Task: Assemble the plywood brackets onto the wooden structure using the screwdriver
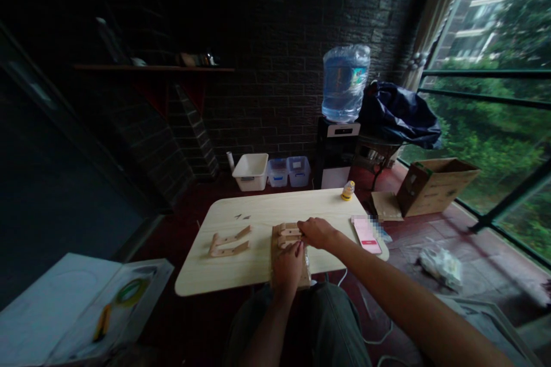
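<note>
Two bare hands meet over a wooden piece (289,231) that, from my remote seat, I see on a brown block (275,239) at the near long edge of the table (253,213), right of that edge's middle. The piece's long axis runs roughly left to right, along that edge. My right hand (316,233) is the nearer, its curled fingers touching the piece's right end, so the piece lies directly left of that grip. From my left hand (287,268), it lies just beyond the fingertips, towards the far edge. Those left fingers are drawn together; I cannot tell whether anything small is pinched between them, nor whether the right fingers clamp the wood or merely press it. A second wooden piece (235,251) lies well apart, towards the table's left edge, its two arms pointing right.
</note>
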`<action>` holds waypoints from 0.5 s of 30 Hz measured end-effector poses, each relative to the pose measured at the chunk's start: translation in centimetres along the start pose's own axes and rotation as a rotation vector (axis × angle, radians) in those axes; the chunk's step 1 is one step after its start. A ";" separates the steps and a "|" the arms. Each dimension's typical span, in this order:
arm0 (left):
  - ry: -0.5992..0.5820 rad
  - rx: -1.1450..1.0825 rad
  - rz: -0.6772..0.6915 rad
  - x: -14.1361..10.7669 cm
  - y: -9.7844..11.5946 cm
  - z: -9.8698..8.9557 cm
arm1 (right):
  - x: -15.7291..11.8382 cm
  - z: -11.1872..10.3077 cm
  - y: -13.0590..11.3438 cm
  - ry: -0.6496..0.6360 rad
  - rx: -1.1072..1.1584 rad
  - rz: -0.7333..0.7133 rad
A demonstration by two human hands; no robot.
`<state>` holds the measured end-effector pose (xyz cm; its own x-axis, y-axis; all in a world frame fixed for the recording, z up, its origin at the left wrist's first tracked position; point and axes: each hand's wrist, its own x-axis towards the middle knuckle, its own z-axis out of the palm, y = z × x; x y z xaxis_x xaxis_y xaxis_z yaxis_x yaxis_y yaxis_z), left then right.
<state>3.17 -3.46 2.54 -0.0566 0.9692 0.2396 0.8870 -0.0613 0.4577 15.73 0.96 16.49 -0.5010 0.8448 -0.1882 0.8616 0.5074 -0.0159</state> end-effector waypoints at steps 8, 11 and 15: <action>-0.011 -0.006 -0.001 0.1 0.1 -0.3 | 0.3 -0.3 -0.4 -0.008 0.004 0.027; -0.012 -0.025 0.002 0.0 0.0 -0.1 | 0.4 -0.2 -0.3 -0.019 0.007 0.043; 0.010 -0.008 0.018 0.0 0.0 -0.1 | 0.3 0.2 -0.3 -0.004 -0.004 0.028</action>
<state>3.13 -3.48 2.62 -0.0449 0.9654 0.2568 0.8843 -0.0811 0.4597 15.29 1.00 16.20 -0.4759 0.8582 -0.1923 0.8751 0.4839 -0.0063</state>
